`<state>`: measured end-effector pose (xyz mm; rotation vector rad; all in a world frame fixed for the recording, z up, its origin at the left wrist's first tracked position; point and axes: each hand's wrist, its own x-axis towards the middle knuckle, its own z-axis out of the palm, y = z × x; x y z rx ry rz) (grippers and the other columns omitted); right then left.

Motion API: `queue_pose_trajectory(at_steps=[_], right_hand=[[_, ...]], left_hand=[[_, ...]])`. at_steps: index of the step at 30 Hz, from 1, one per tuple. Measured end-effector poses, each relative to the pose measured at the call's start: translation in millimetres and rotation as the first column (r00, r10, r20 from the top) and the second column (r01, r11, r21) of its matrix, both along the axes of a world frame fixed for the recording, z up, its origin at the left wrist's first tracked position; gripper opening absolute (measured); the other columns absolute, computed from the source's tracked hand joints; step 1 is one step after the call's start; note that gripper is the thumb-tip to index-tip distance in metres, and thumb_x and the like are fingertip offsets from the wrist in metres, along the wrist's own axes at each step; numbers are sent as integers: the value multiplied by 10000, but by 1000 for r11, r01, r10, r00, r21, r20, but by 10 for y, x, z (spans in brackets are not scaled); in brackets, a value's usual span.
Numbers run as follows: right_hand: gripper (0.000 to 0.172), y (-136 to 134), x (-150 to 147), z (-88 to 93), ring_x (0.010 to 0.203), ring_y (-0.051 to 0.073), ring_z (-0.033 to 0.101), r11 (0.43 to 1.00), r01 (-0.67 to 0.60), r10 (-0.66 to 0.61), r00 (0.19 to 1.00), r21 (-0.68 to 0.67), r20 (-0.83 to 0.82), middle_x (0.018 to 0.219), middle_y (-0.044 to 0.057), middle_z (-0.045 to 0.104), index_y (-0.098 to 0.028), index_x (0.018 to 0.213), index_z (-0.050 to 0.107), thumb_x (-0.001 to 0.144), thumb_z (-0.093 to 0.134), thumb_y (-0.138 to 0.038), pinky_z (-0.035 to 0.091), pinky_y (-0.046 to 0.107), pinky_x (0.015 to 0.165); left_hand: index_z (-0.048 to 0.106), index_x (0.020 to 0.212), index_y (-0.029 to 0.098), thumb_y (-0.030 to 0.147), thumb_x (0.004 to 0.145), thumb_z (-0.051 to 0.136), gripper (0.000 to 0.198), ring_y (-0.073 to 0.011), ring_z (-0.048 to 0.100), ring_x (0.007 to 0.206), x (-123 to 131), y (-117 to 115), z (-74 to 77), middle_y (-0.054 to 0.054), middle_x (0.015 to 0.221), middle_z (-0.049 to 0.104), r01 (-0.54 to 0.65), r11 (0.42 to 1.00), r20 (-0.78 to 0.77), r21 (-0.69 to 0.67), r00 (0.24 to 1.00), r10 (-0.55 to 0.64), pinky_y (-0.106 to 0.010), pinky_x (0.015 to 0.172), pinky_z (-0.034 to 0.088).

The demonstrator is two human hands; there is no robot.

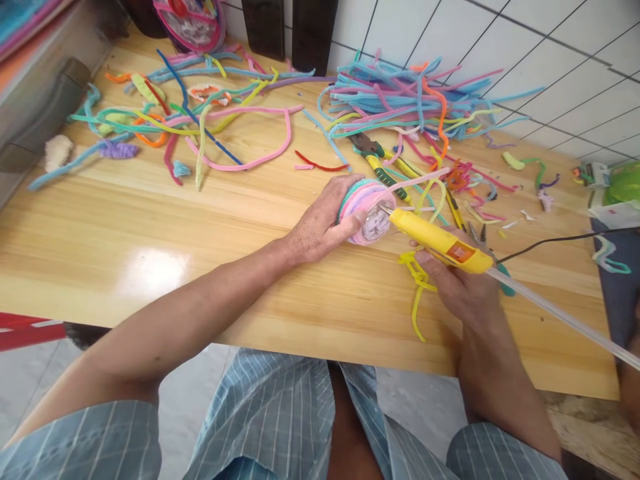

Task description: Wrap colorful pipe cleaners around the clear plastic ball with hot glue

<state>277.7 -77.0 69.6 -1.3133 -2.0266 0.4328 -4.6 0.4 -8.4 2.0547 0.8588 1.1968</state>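
Observation:
My left hand (323, 223) is wrapped round a small cup-like piece (367, 203) wound with pink, lilac and green pipe cleaners, its crinkled clear and whitish end turned toward the right. From its rim a loose pale pink pipe cleaner (425, 179) sticks out to the upper right. A yellow hot glue gun (435, 240) is gripped in my right hand (463, 283), its metal tip at the edge of the piece's end. A clear glue stick (555, 310) runs out of the gun's back. Whether the tip touches the piece, I cannot tell.
A heap of blue and pink pipe cleaners (400, 97) lies by the tiled wall. Loose coloured pieces spread over the left of the wooden table (240, 227). Pliers (375, 157) lie beyond my hands, a bent yellow pipe cleaner (416, 313) nearer. A black cord (550, 241) crosses the right side.

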Motion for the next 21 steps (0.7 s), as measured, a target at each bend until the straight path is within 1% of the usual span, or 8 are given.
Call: queue_pose_trajectory(at_steps=[6,12,17,21], right_hand=[[41,-13,-24,-18,881,253,761,999,-34,33,998,-17,-44,1012,35,779,-307,1045,742,1043,739,-347,609,423,789],[66,-7,-31,-5,824,232,711,999,-27,27,1000,-45,-13,958,21,744,-304,1027,724,1053,726,-364,581,403,746],[106,-2,-45,-3,878,245,722,999,-17,17,1000,-32,-3,997,38,754,-295,1024,721,1070,711,-391,579,418,787],[151,-1,-41,-25,842,250,691,998,2,-3,1000,-57,-7,919,33,710,-299,981,714,1067,716,-424,554,417,753]], left_hand=[[468,1633,178,703,1144,416,719,-328,583,1552,-10,0,28,-197,1641,610,11,1000,-6,-6,1000,-11,-509,1356,462],[477,1637,170,736,1132,406,762,-354,563,1569,4,6,32,-204,1657,604,0,1000,-8,-24,1000,0,-542,1373,441],[493,1613,160,753,1129,398,771,-345,580,1554,13,20,14,-208,1637,616,-2,1000,4,-14,1000,2,-519,1366,448],[487,1612,161,747,1131,404,763,-346,583,1551,14,26,6,-210,1632,619,0,1000,4,-8,1000,0,-525,1361,450]])
